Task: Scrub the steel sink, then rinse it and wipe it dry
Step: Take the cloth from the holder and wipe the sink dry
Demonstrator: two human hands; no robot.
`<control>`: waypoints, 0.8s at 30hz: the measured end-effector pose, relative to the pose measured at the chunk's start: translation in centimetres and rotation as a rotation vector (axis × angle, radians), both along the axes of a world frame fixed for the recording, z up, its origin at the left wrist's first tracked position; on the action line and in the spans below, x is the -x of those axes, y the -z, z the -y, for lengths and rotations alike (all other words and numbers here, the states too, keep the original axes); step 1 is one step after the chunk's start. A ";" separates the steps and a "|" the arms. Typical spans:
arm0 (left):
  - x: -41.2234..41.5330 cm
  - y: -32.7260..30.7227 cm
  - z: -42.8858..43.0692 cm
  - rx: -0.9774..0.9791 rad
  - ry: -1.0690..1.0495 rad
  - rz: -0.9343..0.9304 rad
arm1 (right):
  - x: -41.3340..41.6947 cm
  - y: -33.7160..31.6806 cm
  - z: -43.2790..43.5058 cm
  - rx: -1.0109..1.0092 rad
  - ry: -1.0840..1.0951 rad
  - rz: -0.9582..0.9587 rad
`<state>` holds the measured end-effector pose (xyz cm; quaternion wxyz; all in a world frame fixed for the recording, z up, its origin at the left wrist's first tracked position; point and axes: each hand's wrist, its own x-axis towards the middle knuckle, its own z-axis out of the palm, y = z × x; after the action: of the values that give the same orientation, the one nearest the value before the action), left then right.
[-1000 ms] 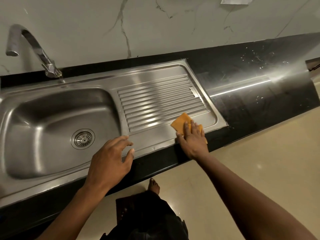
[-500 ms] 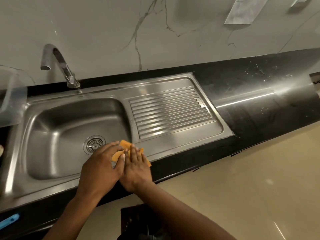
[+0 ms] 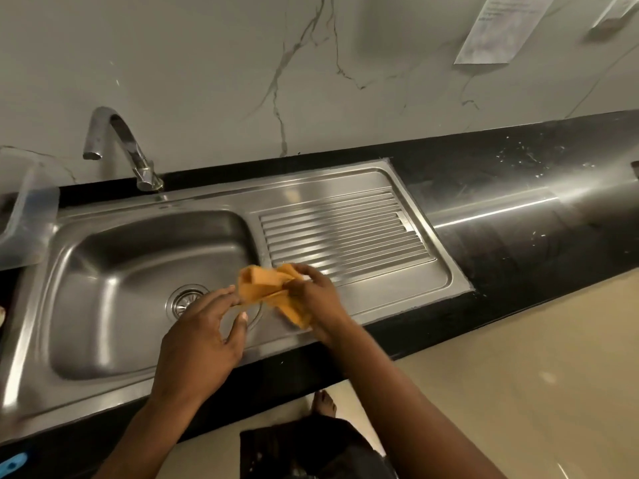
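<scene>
Two grips meet over the sink (image 3: 103, 305), near the basin's right edge: my right grip (image 3: 318, 299) clenches the orange cloth (image 3: 266, 285), bunched, probably to refold a fresh face (for drying, I judge). My left grip (image 3: 204, 333) touches its edge; whether it is pinching I cannot tell.

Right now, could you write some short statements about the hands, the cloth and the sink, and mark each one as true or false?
1. The right hand grips the cloth. True.
2. Water runs from the tap. False: no stream shows at the tap.
3. The cloth lies flat on the drainboard. False: it is crumpled and lifted in the hand.
4. The drainboard is to the right of the basin. True.
5. The left hand rests on the drainboard. False: it reaches toward the cloth.
</scene>
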<state>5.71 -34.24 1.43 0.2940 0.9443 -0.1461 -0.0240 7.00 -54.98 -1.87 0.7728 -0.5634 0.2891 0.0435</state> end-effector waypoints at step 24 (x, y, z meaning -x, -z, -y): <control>-5.2 3.1 17.4 0.035 0.050 -0.159 | -1.3 0.7 28.4 1.047 -0.383 -0.320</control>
<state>10.90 -51.64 -1.64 0.3203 0.9302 -0.1461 -0.1039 8.31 -83.33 -2.57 0.3162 -0.8993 0.2779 0.1184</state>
